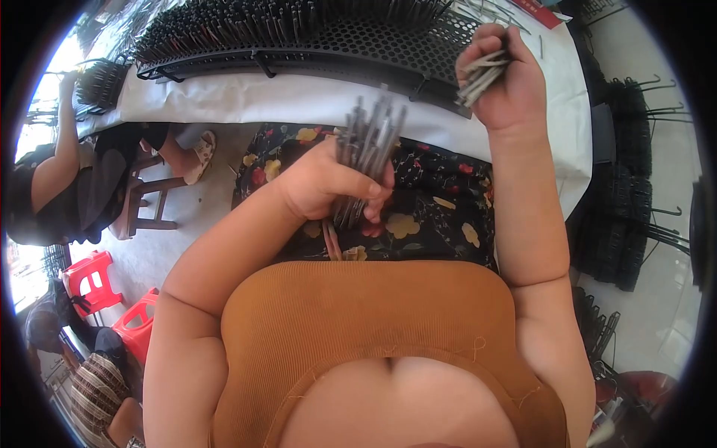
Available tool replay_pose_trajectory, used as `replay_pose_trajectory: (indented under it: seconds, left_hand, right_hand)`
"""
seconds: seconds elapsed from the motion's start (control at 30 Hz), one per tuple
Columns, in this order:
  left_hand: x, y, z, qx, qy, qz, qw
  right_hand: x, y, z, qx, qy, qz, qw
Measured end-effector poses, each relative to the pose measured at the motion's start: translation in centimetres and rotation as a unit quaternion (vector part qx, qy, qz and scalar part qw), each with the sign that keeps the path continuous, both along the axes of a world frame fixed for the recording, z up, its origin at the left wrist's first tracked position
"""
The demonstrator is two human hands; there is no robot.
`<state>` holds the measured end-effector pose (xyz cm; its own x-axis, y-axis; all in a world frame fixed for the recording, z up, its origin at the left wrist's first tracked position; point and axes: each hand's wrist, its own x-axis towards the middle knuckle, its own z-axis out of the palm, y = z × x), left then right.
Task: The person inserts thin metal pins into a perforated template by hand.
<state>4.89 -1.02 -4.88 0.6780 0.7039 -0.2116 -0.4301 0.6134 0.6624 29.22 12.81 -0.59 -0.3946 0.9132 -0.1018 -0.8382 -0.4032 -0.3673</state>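
Observation:
My left hand (336,183) is wrapped round a thick bundle of thin grey rods (367,142), held nearly upright above my lap. The rod ends stick out above and below the fist, slightly blurred. My right hand (511,82) is raised over the right part of the table, its fingers curled round a smaller bunch of short thin rods (484,78). In front of both hands stands a long black perforated rack (336,56). Many dark rods (224,30) stand packed in its left and middle parts, while bare holes show at its right end.
A white cloth (216,101) covers the table; loose rods (485,11) and a red box (534,11) lie at its far right. Black racks with hooks (631,201) stand on the floor at right. At left are a seated person (67,179), a wooden stool (153,198) and red plastic stools (93,280).

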Motion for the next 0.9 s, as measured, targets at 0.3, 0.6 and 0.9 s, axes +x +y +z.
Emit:
replay_pose_trajectory:
  seconds: [0.3, 0.6, 0.9]
  left_hand:
    - [1.8, -1.2, 1.7, 0.100, 0.298, 0.197, 0.929]
    - [1.5, -0.7, 0.4, 0.005, 0.288, 0.231, 0.930]
    - [0.5, -0.6, 1.3, 0.006, 0.106, 0.094, 0.990]
  right_hand:
    - [-7.4, -11.4, -1.5, -0.090, -0.213, 0.065, 0.971]
    - [-8.0, -11.3, -1.4, 0.177, -0.379, 0.173, 0.892]
    - [-9.9, -7.0, -1.7, 0.486, -0.470, -0.068, 0.733]
